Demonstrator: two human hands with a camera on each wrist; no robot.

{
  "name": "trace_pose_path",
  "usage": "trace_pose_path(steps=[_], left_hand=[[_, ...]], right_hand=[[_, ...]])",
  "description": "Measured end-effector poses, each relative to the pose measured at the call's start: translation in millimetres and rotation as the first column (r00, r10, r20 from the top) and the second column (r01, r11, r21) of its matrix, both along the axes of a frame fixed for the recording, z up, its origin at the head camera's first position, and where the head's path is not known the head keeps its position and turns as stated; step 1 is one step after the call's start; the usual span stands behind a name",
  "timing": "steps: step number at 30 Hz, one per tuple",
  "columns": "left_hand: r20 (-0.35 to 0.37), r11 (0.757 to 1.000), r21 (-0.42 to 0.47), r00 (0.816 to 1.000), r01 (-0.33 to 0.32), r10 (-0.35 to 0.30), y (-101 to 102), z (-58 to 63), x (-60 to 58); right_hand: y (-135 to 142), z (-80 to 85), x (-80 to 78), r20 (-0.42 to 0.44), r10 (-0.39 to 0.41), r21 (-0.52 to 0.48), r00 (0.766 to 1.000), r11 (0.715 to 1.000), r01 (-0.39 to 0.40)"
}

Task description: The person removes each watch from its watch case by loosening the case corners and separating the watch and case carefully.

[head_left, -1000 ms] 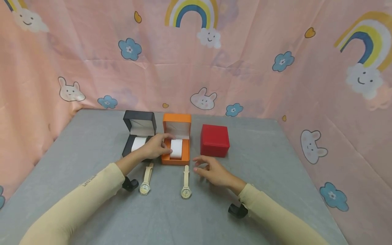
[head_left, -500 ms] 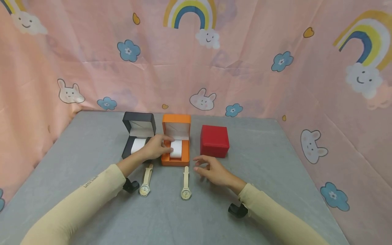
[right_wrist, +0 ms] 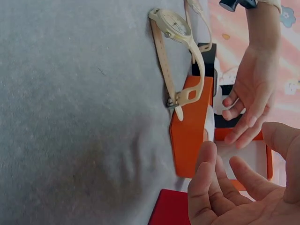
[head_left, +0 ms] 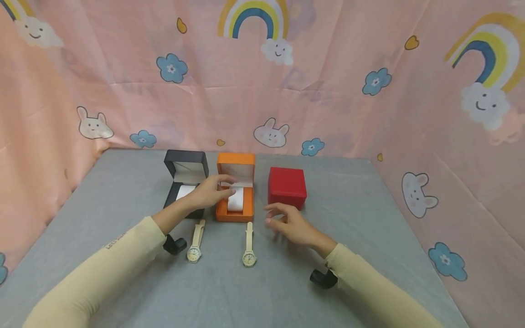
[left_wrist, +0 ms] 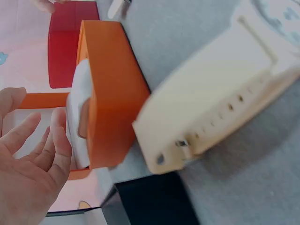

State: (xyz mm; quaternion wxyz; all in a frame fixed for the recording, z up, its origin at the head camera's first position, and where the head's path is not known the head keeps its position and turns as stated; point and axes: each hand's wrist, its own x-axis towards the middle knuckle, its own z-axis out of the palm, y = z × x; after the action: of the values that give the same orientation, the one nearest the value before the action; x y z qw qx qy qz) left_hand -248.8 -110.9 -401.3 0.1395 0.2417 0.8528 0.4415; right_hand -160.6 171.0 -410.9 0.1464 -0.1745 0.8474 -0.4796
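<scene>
Just shifted the left hand [head_left: 208, 191] slightly rightward over the open orange box [head_left: 234, 218], and the right hand [head_left: 293, 224] nearer the closed red box [head_left: 287, 183]. Still leaves the white cushion [head_left: 235, 203] seated in the orange box, so likely repositioning rather than grasping. Reaching forward with both hands' fingers loosely bent, gripping nothing; cannot tell if touching the cushion.

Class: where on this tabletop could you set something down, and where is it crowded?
In the head view, bare tabletop lies right of the red box, left of the black box, and below the watches, between the sleeves. Crowded: the row of boxes, with the left hand over the orange box and the right hand near the red one.
</scene>
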Motion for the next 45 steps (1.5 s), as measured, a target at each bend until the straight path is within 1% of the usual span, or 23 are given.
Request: trace_pose_path(steps=[6,9,12,15,20,24,30,35,41,45], left_hand=[[-0.036,1.000,0.010,0.999,0.024,-0.023,4.1,8.1,2.2],[-0.047,1.000,0.015,0.999,0.026,-0.025,6.0,13.1,3.8],[-0.054,0.999,0.013,0.998,0.033,-0.032,9.0,17.9,5.2],[-0.069,0.999,0.007,0.996,0.053,-0.052,13.7,21.6,4.8],[-0.085,0.998,0.016,0.995,0.059,-0.058,24.4,27.7,3.5],[-0.076,0.997,0.017,0.995,0.071,-0.069,35.3,28.6,4.4],[-0.068,0.996,0.033,0.995,0.081,-0.079,48.0,32.3,6.7],[-0.082,0.996,0.046,0.994,0.081,-0.077,59.1,30.9,4.1],[-0.100,0.995,0.029,0.991,0.092,-0.088,68.8,28.7,2.7],[-0.083,0.995,0.031,0.992,0.093,-0.090,72.6,27.1,0.5]], right_hand=[[7.3,4.8,-2.9,-0.057,0.011,-0.012,0.998,1.000,-0.011],[12.1,7.6,-4.9,-0.056,0.009,-0.015,0.998,1.000,-0.010],[18.2,10.1,-6.0,-0.034,0.004,-0.023,0.999,1.000,-0.005],[26.5,13.7,-7.2,-0.039,-0.019,-0.018,0.999,1.000,0.018],[40.3,21.7,-12.4,-0.079,-0.071,-0.001,0.994,0.997,0.071],[47.7,26.0,-14.7,-0.072,-0.087,0.008,0.994,0.996,0.088],[53.7,28.4,-18.5,-0.063,-0.141,0.020,0.988,0.990,0.142],[62.7,27.3,-23.2,-0.069,-0.175,0.020,0.982,0.984,0.176],[73.6,25.6,-27.6,-0.095,-0.203,0.010,0.974,0.979,0.205],[79.6,24.3,-30.2,-0.115,-0.214,0.013,0.970,0.976,0.216]])
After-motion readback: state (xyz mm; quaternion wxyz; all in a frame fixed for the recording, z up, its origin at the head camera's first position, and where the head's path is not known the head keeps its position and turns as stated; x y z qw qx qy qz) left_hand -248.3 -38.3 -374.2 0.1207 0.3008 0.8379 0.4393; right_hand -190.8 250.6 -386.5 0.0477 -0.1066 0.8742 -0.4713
